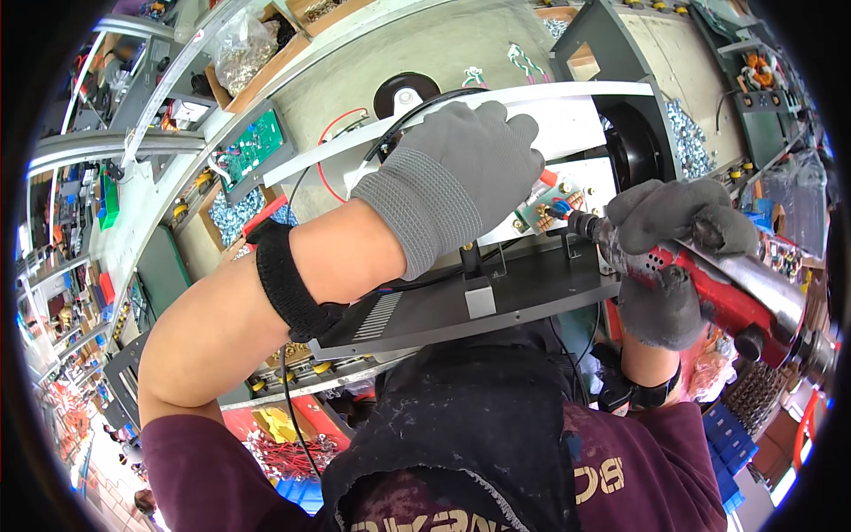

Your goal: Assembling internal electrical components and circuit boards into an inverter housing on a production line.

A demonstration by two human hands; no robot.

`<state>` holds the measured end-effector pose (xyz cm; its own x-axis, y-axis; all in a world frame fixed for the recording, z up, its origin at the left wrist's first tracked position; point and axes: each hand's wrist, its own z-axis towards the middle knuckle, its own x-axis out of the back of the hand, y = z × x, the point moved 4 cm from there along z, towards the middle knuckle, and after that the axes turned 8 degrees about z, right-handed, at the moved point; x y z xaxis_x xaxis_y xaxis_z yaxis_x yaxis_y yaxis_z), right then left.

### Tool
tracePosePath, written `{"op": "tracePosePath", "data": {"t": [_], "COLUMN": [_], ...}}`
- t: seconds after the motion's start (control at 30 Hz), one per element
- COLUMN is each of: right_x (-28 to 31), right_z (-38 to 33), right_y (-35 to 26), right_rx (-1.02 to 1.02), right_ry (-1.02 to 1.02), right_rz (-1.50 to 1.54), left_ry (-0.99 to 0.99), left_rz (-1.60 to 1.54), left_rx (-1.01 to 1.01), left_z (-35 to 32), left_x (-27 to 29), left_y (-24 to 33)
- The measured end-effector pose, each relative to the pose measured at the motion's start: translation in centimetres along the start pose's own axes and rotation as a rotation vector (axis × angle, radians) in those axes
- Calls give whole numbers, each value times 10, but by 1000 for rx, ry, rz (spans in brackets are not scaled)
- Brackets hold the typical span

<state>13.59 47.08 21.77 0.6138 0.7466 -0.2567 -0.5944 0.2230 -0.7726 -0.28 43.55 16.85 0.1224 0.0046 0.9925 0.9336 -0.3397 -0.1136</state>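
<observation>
My right hand (pixel 683 239), in a dark grey work glove, is wrapped round a red and silver power screwdriver (pixel 736 288). Its dark nose points left at a small circuit board (pixel 554 211) with brass-coloured posts and blue wires. My left hand (pixel 470 168), in a lighter grey glove, lies over the white panel (pixel 572 124) just left of that board. Its fingers are bent, with the tips close to a small red part (pixel 548 179). What those fingers hold, if anything, is hidden. All this sits in a dark metal housing (pixel 417 315) before me.
A black cable (pixel 408 120) runs behind my left wrist, near a black round disc (pixel 394 93). Another black ring-shaped part (pixel 634 146) stands right of the panel. A green circuit board (pixel 253 146) lies at left. Small metal fasteners (pixel 691 142) fill a bin at right.
</observation>
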Motion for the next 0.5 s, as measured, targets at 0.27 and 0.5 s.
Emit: {"op": "tracePosePath", "data": {"t": [0.27, 0.5], "right_x": [32, -8], "right_z": [-68, -2], "right_y": [37, 17], "right_rx": [-614, -279], "right_ry": [439, 270], "right_rz": [380, -425], "left_ry": [12, 4], "left_rz": [5, -126], "left_rx": [-11, 60], "left_z": [5, -6], "left_x": [0, 0], "left_y": [2, 2]}}
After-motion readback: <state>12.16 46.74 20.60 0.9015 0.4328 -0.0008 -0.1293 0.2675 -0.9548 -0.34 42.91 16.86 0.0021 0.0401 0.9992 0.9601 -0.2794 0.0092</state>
